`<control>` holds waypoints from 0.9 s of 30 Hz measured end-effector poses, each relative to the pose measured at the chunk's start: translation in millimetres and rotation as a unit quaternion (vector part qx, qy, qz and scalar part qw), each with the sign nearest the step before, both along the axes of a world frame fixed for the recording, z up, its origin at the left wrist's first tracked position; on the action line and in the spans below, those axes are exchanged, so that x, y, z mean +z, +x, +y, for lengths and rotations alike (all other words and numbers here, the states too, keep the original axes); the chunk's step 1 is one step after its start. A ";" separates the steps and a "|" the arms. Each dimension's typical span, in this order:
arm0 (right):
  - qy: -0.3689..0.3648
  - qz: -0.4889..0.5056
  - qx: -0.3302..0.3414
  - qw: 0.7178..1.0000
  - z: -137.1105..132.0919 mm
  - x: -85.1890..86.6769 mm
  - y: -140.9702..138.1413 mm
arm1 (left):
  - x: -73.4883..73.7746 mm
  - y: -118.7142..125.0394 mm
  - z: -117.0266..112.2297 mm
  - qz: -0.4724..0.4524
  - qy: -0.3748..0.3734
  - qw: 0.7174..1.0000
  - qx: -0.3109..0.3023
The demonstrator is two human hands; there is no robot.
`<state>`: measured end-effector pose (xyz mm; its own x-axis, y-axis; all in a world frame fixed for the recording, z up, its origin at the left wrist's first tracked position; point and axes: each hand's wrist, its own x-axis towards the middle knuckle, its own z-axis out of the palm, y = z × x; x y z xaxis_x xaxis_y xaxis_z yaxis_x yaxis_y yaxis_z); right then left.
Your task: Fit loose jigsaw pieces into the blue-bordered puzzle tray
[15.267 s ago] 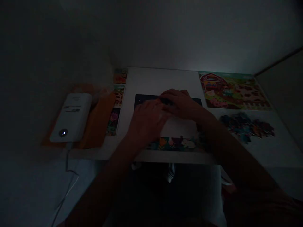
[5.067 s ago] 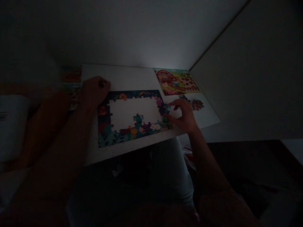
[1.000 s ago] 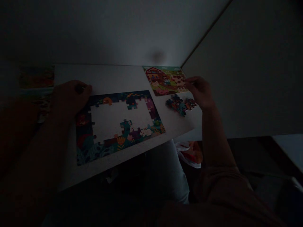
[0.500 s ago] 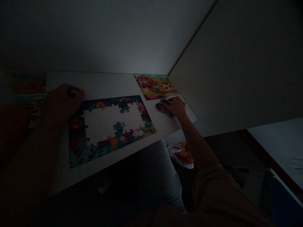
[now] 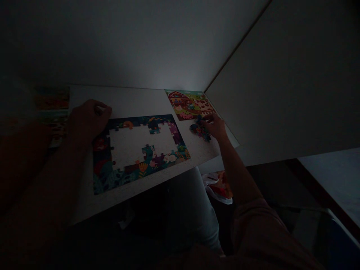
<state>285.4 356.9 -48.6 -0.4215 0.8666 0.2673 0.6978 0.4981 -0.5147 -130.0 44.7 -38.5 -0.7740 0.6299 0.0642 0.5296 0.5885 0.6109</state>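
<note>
Two hands in view, light very low. Right hand (image 5: 215, 125) sits at the 3 o'clock side of the table (image 5: 135, 99), fingers curled down onto the pile of loose pieces (image 5: 199, 132); whether a piece is already pinched cannot be told. Left hand (image 5: 87, 120) rests half-closed on the 10 o'clock corner of the jigsaw puzzle (image 5: 118, 176), apparently steadying it; something pale shows at the fingertips, but whether it is gripped cannot be told. The puzzle lies flat at table centre, its border mostly built, its middle a bare white gap with a few pieces jutting in from 6 and 12 o'clock. Judged step: picking a piece from the pile. The next move calls for lifting one piece clear of its neighbours, carrying it toward 9 o'clock to the puzzle, and turning it to match an open edge. The farm picture (image 5: 189, 105) lies at 12 o'clock of the pile, just beside it. Picture cards (image 5: 52, 103) lie at the far 9 o'clock edge, barely legible. A bag (image 5: 219, 185) shows below the table edge at 5 o'clock. Nothing stands between the pile and the puzzle; the dimness and the tangle of pieces are the likely hindrances.
</note>
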 end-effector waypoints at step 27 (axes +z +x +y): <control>-0.337 0.209 0.524 0.754 -102.6 8.9 -170.8 | -26.1 -9.1 4.0 0.039 0.083 0.996 0.000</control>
<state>114.6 254.2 -39.7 -0.9698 0.1159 0.2147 -0.1904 0.1906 -0.9630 -139.1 48.7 -64.6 -0.7624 0.6054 0.2283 0.5795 0.4821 0.6570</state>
